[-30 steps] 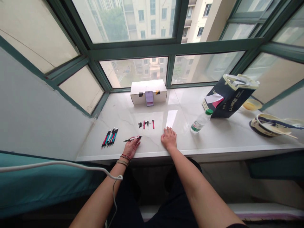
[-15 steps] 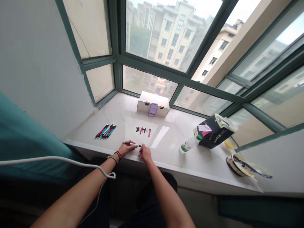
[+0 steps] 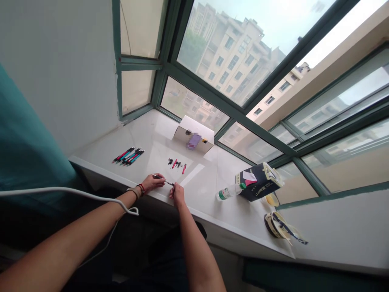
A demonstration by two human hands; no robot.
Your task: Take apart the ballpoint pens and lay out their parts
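A slim pen [image 3: 167, 182] with a dark barrel and a lighter middle is held between my two hands over the front of the white sill. My left hand [image 3: 152, 183], with bracelets at the wrist, pinches its dark left end. The fingers of my right hand [image 3: 177, 194] are closed around the other end, whose tip they hide. Just beyond my hands lie small black and red pen parts [image 3: 174, 163] in a loose row. To the left, several assembled pens [image 3: 129, 156] in red, teal and black lie side by side.
A white box [image 3: 194, 136] with a purple item at its front stands by the window. On the right are a plastic bottle [image 3: 230, 192], a dark carton bag [image 3: 259, 181] and a cream round container [image 3: 275, 225]. A white cable [image 3: 75, 192] hangs across my left forearm.
The camera view has tilted and shifted, so the scene appears rotated. Both hands still grip the pen, which now slopes down more to the right.
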